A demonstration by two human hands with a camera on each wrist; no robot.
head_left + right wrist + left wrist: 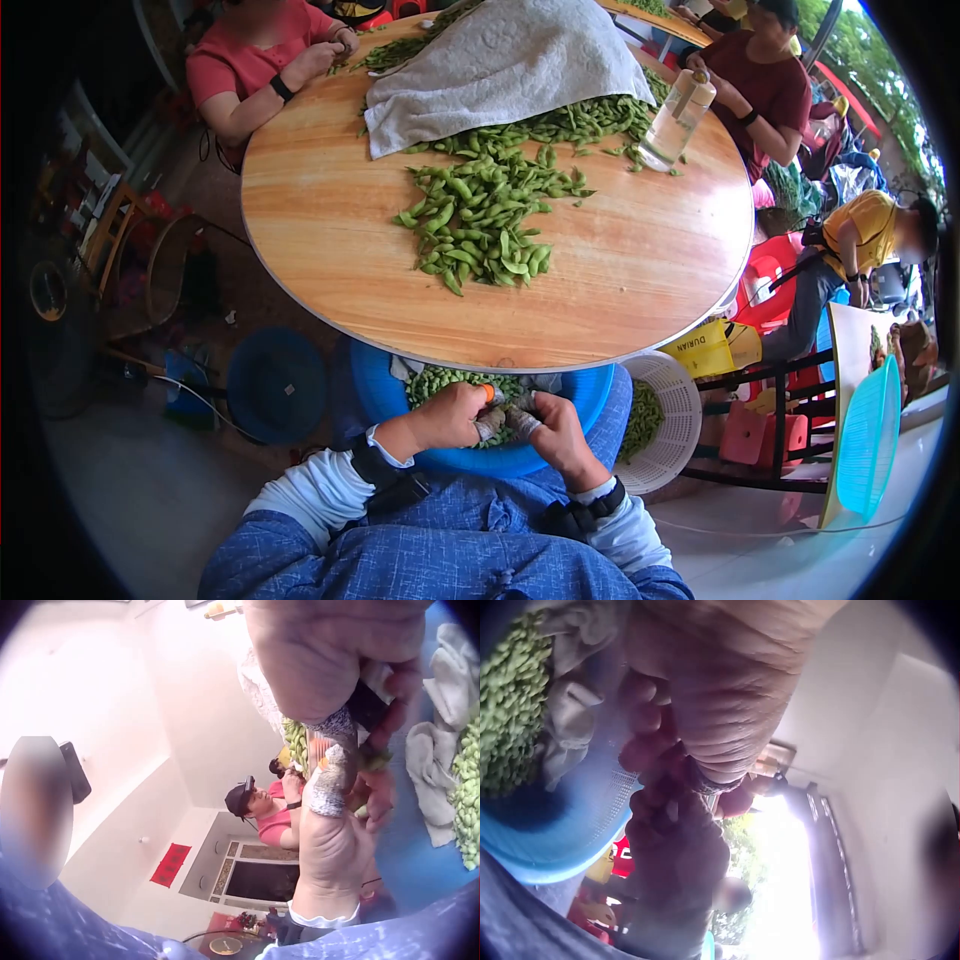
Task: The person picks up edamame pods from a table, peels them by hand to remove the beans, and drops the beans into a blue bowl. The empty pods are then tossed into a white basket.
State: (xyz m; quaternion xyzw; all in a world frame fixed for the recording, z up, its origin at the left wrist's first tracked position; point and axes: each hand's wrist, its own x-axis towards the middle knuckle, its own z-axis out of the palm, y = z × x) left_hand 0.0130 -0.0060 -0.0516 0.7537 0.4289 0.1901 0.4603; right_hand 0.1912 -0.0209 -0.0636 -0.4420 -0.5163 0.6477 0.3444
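Note:
Over a blue basin [372, 385], my left hand [445, 415] and right hand [563, 437] meet, fingers curled and fingertips together. Grey wrapping covers both thumbs, and an orange band shows on the left hand. In the right wrist view a green soybean pod [379, 760] is pinched where the fingers meet; a bit of green also shows between the left fingers. A small black object [367, 706] sits under the right fingers, its kind unclear. Shelled green beans [514, 705] fill the basin beside a pale cloth [442, 742]. In the left wrist view the fingertips are dark.
A pile of pods [480, 215] lies on the round wooden table [330, 270], partly under a grey towel [510, 65]. A clear bottle [678, 120] stands right. A white basket [680, 410] with pods is beside my right leg. People sit around the table.

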